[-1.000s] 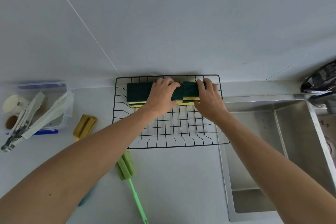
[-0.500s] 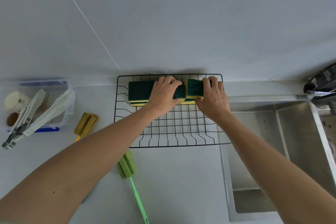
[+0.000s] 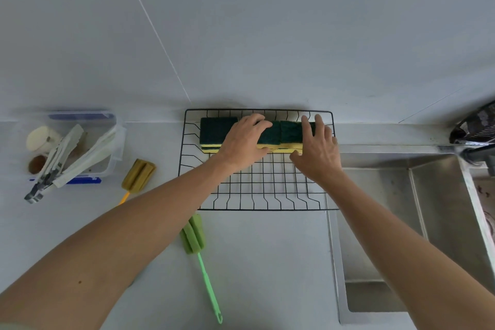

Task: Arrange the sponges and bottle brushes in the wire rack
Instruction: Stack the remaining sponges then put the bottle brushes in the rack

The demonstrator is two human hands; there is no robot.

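Sponges (image 3: 217, 131) — green scourer over yellow foam, lined up along the back of the wire rack (image 3: 257, 190). Judged light, soft, compressible; best taken by the long edges, lightly, so the row stays square. Left hand (image 3: 245, 142) lies flat on the middle of the row, grip spread, clamped on nothing. Right hand (image 3: 317, 150) pinches the end sponge, fingers over top, thumb at the front. Bottle brushes — green (image 3: 195, 236) and yellow (image 3: 138, 175) — lie on the bench (image 3: 267, 262), outside the rack; spongy heads, stiff thin handles, take by the handle.
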